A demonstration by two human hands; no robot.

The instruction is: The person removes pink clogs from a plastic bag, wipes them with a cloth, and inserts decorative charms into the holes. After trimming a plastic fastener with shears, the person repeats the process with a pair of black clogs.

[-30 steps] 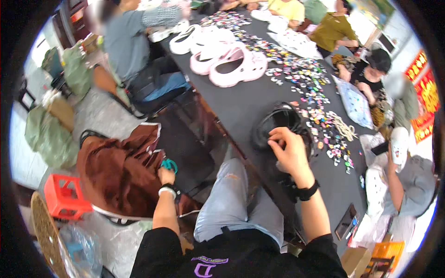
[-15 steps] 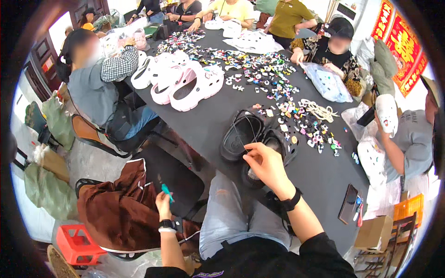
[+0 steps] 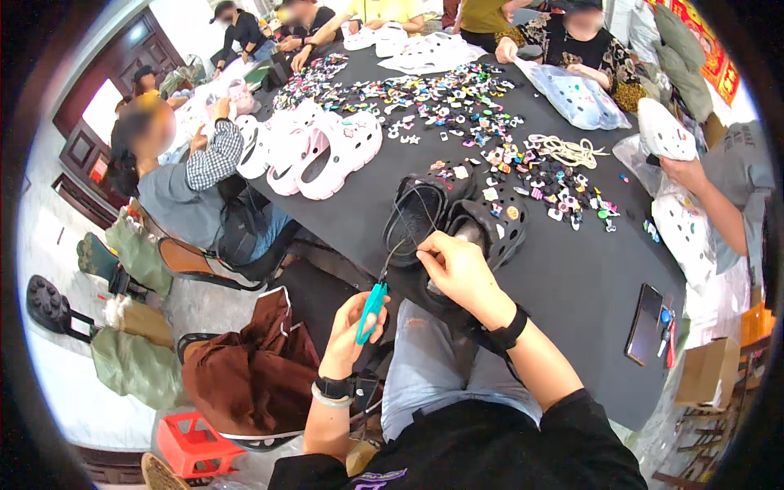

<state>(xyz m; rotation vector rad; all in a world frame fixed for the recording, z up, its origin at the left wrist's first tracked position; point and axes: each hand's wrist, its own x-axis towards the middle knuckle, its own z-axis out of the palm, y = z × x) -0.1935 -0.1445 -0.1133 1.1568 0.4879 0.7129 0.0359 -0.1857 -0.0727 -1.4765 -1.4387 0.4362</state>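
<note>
My left hand is closed round teal-handled snips, whose narrow dark tip reaches up by the near edge of the table. A thin dark cord loops above the left one of two black clogs. My right hand pinches this cord between thumb and fingers, close to the snips' tip. The left black clog has a few charms on its toe. Beside it, the right black clog carries a round orange charm and is partly hidden behind my right hand.
Colourful charms lie scattered over the dark table. Pale pink clogs stand at left, a coil of cream cord at right. A phone lies near the right edge. Several people sit or stand round the table; a red stool is lower left.
My left hand has come up and right with the snips, bringing their tip near the cord. My right hand still pinches the cord, slightly lower. The view has shifted a little.
</note>
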